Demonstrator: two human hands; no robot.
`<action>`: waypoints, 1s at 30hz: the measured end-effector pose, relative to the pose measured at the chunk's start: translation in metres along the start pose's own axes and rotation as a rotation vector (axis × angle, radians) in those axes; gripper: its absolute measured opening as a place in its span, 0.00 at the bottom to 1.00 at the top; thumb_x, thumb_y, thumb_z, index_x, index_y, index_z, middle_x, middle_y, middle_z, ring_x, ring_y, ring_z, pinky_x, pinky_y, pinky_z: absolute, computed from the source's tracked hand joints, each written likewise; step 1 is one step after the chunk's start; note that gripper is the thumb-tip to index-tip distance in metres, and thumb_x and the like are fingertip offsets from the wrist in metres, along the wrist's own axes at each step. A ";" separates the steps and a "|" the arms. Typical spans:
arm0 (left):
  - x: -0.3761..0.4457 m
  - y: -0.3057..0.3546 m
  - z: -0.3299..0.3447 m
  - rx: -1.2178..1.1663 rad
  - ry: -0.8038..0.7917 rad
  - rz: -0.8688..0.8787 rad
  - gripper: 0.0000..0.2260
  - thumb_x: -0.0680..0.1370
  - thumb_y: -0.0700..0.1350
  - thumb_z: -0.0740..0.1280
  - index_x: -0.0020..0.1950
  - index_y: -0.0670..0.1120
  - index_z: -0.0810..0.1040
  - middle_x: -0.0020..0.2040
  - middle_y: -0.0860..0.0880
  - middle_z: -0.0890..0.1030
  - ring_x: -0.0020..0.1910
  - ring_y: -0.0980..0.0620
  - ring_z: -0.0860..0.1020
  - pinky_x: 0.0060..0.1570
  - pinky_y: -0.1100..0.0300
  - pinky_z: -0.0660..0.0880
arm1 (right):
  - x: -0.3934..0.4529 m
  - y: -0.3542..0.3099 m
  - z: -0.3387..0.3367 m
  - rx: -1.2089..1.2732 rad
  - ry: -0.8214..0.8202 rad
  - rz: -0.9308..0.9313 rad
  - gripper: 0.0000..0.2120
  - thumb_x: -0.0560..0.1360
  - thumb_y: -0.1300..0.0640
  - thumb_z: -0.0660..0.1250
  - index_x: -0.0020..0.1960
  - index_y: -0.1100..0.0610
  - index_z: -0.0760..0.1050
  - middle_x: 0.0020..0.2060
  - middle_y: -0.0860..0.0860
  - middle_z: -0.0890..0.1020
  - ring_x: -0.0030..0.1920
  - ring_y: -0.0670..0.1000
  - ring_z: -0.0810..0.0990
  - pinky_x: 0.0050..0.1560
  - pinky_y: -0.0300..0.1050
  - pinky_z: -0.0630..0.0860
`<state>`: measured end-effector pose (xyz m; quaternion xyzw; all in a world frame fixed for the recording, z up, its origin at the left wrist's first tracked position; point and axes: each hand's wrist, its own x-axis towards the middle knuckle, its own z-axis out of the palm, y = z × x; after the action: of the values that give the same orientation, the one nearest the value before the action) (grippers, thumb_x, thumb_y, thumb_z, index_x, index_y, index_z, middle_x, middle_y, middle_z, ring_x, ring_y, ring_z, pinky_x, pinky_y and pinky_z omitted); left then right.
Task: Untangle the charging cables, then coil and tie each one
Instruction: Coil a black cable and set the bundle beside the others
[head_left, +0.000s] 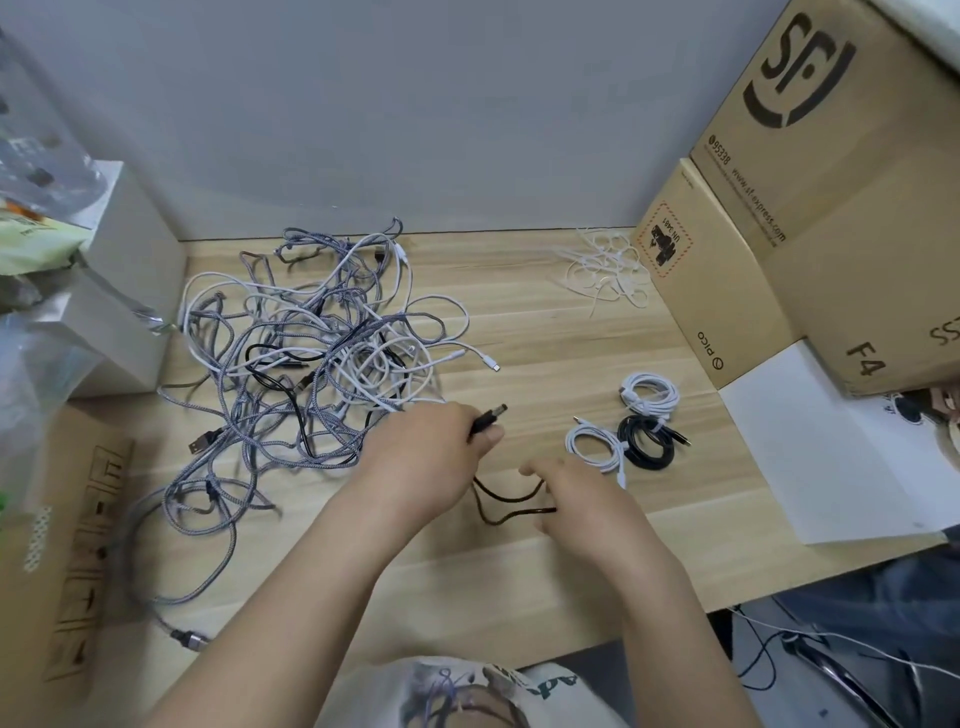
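Observation:
A big tangle of grey braided, white and black charging cables (317, 358) lies on the left half of the wooden table (545, 332). My left hand (431, 457) grips a black cable (498, 512) near its USB plug (491, 415), which sticks out past my thumb. My right hand (576, 499) pinches the same black cable, which loops between the two hands. Three coiled and tied cables lie to the right: two white coils (650, 396) (595, 448) and a black coil (648, 446). A heap of white cable ties (605, 267) lies at the back right.
Cardboard boxes (810, 218) stand at the right, with a white sheet (831, 457) in front of them. A flat cardboard box (67, 545) lies at the front left; a white box (130, 270) and plastic bags (31, 218) sit behind it.

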<state>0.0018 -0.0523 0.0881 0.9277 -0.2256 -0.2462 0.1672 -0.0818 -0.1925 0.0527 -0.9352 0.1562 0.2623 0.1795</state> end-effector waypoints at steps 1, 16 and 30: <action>0.000 -0.001 -0.001 -0.063 0.008 0.002 0.16 0.81 0.57 0.56 0.39 0.48 0.69 0.42 0.49 0.80 0.46 0.44 0.80 0.42 0.57 0.72 | 0.001 0.000 0.001 0.031 0.026 -0.041 0.28 0.75 0.65 0.60 0.71 0.46 0.63 0.63 0.49 0.68 0.61 0.50 0.71 0.52 0.43 0.69; -0.001 0.002 -0.021 -1.253 0.173 0.107 0.14 0.80 0.43 0.62 0.66 0.48 0.67 0.41 0.49 0.82 0.27 0.53 0.78 0.26 0.65 0.73 | -0.023 -0.034 -0.018 1.135 0.059 -0.450 0.07 0.78 0.61 0.62 0.53 0.51 0.75 0.26 0.42 0.74 0.32 0.42 0.73 0.41 0.33 0.74; -0.002 -0.006 0.000 -1.025 -0.082 0.450 0.24 0.74 0.68 0.52 0.35 0.51 0.74 0.26 0.56 0.70 0.27 0.57 0.67 0.30 0.67 0.65 | -0.032 -0.036 -0.039 1.241 0.266 -0.391 0.10 0.78 0.60 0.61 0.38 0.58 0.74 0.21 0.44 0.74 0.22 0.41 0.60 0.25 0.31 0.58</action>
<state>0.0020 -0.0466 0.0865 0.6465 -0.2759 -0.3183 0.6361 -0.0768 -0.1702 0.1103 -0.6936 0.1265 -0.0313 0.7084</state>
